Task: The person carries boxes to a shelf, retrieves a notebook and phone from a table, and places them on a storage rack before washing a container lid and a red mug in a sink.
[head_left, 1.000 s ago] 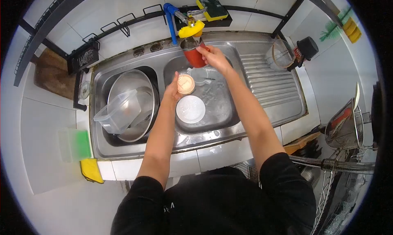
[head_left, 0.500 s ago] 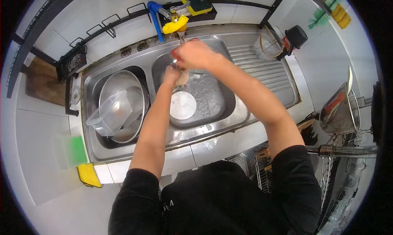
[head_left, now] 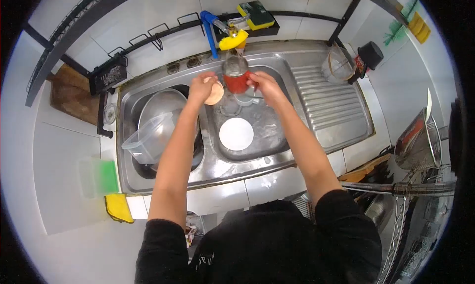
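Beneath the faucet with a yellow piece on its spout [head_left: 233, 39], my right hand [head_left: 267, 88] grips a red mug [head_left: 236, 81] by its handle side. The mug's metallic inside faces up under the running water. My left hand [head_left: 202, 88], to the left of the mug, has its fingers closed on a round, tan pad [head_left: 214, 93]. Below them in the sink basin [head_left: 269, 140] lies a white round dish [head_left: 236, 134]. A pale cup [head_left: 246, 98] sits behind it, partly hidden by the red mug.
The left basin holds a large metal bowl [head_left: 166, 102] and a clear plastic container [head_left: 148, 138]. A sponge [head_left: 256, 15] rests on the rear rack. On the ribbed drainboard [head_left: 329, 96] stands a clear container [head_left: 337, 65]. Strainers [head_left: 418, 145] hang at right.
The hands have moved apart, and the red mug and tan pad show more clearly. The view has shifted, so the sink appears farther right. The white dish remains in the basin.
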A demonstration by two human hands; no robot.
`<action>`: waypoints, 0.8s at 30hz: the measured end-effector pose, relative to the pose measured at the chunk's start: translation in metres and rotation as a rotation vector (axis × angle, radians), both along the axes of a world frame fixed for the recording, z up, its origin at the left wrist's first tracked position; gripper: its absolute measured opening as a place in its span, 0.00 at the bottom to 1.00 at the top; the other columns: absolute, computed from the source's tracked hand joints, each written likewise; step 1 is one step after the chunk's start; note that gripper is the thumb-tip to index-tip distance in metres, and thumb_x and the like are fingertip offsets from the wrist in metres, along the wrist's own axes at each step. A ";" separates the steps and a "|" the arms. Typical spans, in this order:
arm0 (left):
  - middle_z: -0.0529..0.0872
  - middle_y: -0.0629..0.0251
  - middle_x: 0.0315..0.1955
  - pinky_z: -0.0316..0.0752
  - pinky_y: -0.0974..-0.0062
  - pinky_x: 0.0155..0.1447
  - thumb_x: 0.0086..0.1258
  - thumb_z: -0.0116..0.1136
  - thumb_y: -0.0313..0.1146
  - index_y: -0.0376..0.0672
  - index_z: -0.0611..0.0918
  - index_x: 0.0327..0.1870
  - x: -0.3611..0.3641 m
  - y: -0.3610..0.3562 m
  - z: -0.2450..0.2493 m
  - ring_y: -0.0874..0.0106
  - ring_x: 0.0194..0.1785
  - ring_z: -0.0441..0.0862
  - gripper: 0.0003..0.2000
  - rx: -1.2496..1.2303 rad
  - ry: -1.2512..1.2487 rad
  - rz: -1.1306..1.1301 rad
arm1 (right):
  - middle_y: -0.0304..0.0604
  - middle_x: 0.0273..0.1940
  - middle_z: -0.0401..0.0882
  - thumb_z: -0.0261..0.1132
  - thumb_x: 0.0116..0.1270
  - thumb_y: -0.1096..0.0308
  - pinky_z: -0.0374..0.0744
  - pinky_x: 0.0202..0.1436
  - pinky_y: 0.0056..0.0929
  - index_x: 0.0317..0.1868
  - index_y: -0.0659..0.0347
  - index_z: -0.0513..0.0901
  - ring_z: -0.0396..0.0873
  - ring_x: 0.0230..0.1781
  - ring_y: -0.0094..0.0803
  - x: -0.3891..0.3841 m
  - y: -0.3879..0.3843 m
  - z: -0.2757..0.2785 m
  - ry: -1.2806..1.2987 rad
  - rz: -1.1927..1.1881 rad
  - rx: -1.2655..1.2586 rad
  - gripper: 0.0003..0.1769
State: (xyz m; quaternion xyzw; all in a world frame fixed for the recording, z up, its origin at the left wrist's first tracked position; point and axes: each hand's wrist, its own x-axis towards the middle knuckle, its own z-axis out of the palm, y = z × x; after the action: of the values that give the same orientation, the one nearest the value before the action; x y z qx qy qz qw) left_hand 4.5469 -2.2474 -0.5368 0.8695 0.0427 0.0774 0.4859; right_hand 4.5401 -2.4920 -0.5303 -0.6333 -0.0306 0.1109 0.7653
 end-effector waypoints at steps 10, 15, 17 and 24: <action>0.83 0.59 0.42 0.80 0.67 0.49 0.74 0.51 0.37 0.36 0.77 0.53 0.010 -0.002 -0.060 0.66 0.47 0.82 0.15 -1.002 0.233 0.014 | 0.35 0.29 0.79 0.62 0.67 0.57 0.71 0.27 0.25 0.34 0.59 0.79 0.73 0.26 0.21 -0.006 -0.010 0.018 -0.072 -0.051 -0.144 0.14; 0.83 0.55 0.43 0.83 0.60 0.48 0.73 0.48 0.31 0.37 0.74 0.54 -0.008 -0.044 -0.086 0.62 0.47 0.84 0.13 -1.038 0.457 -0.075 | 0.57 0.34 0.82 0.65 0.57 0.55 0.79 0.42 0.45 0.34 0.64 0.84 0.82 0.39 0.51 -0.018 0.006 0.077 -0.739 0.299 -1.288 0.18; 0.83 0.57 0.44 0.84 0.61 0.43 0.73 0.46 0.27 0.39 0.72 0.56 -0.009 -0.064 -0.116 0.61 0.43 0.85 0.13 -1.168 0.559 -0.188 | 0.57 0.34 0.83 0.64 0.55 0.60 0.82 0.42 0.44 0.33 0.65 0.86 0.84 0.38 0.50 -0.031 0.028 0.079 -0.806 0.528 -1.474 0.15; 0.83 0.55 0.48 0.76 0.63 0.51 0.48 0.73 0.41 0.38 0.77 0.55 -0.064 -0.101 -0.090 0.60 0.52 0.81 0.31 -0.103 0.291 -0.200 | 0.57 0.32 0.83 0.63 0.55 0.63 0.82 0.40 0.43 0.32 0.62 0.87 0.84 0.35 0.49 -0.058 0.009 0.116 -0.893 0.612 -1.527 0.12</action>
State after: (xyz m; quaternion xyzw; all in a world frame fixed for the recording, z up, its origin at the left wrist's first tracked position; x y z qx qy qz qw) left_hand 4.4825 -2.3486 -0.6264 0.8453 0.0297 -0.1002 0.5239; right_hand 4.4824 -2.4834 -0.4140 -0.9128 -0.4059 0.0442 -0.0031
